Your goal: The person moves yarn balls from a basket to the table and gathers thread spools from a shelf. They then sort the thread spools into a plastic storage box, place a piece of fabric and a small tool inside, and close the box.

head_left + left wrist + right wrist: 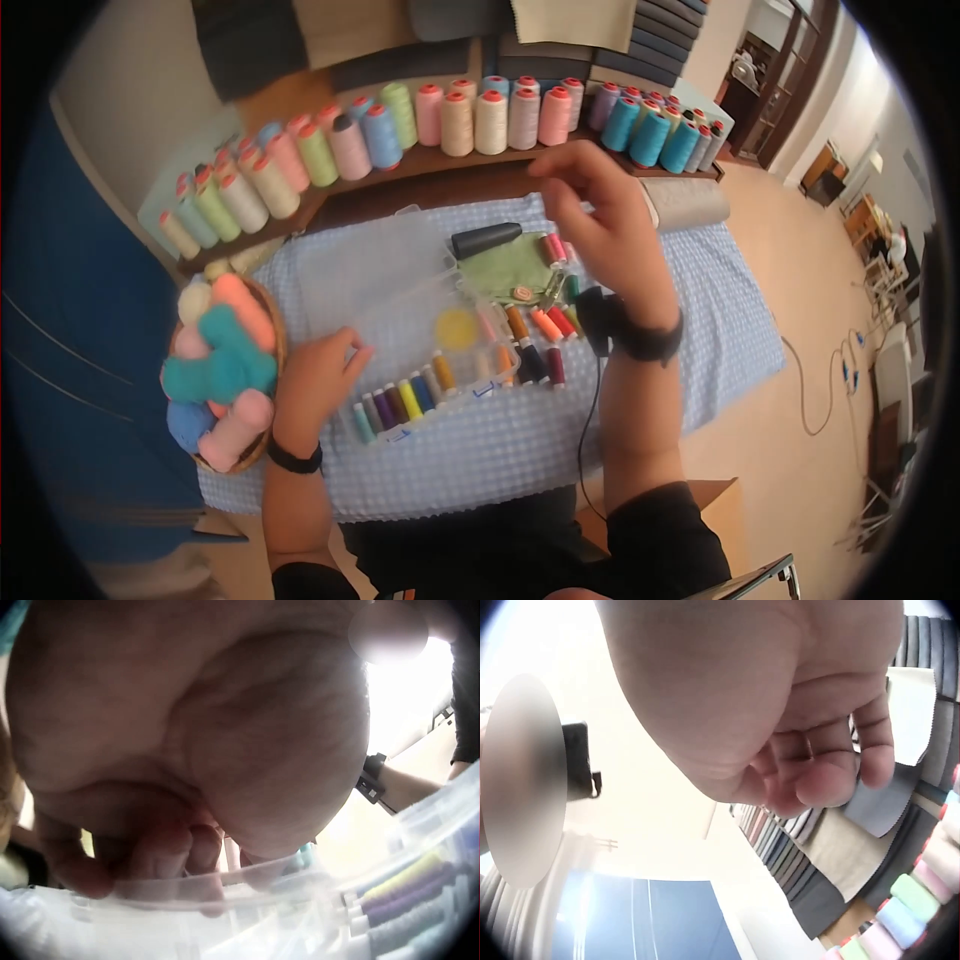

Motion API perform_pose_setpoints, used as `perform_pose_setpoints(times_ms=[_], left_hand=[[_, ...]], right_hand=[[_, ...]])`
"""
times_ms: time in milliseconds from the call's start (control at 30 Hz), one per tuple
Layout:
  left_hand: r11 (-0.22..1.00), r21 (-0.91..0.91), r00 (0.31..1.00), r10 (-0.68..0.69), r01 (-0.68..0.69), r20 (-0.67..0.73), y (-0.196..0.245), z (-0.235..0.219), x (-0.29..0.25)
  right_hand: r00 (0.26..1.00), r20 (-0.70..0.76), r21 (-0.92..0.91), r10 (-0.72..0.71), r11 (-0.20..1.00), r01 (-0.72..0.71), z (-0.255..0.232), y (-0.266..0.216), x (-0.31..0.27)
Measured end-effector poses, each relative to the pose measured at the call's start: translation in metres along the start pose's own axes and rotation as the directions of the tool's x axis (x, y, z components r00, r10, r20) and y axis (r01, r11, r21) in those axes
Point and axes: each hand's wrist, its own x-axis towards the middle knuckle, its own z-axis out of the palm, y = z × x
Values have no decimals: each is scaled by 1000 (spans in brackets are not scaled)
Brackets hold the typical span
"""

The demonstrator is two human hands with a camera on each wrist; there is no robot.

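Observation:
My left hand (318,385) holds the left edge of a clear plastic box (395,345) on a checked cloth. In the left wrist view its curled fingers (161,851) meet the box's clear rim. A row of small thread spools, one a yellow spool (410,400), lines the box's near side; a yellow disc (457,328) shows farther right. My right hand (610,225) is raised above the cloth's far right part, fingers loosely bent and nothing in them. Below it lie an orange spool (546,324), a red spool (563,321) and a maroon spool (556,367).
A basket (277,320) of yarn stands at the left edge. Beyond the box lie a green cloth piece (505,268) and a dark cylinder (486,240). Large thread cones line a raised shelf (400,172) at the back. A rolled grey fabric (692,203) lies at the right.

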Motion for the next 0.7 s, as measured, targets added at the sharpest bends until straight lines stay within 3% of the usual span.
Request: perform_pose_setpoints(times_ms=[200,300,467,600,700], left_hand=[[995,-9,994,-99,99,-44,19,-14,0],[995,46,991,98,-94,-89,42,-29,4],[937,98,941,337,-337,19,101,-38,38],[883,147,895,434,-445,101,143,-13,99],[862,198,884,456,-467,101,158,20,151]], right_hand=[[998,17,-256,53,966,-47,-12,60,14],[997,-30,-300,74,951,-79,-22,82,17],[990,-98,-264,104,956,-127,-27,87,18],[976,-215,-57,20,998,-33,-28,72,20],[943,-320,221,90,975,-19,-31,69,25]])
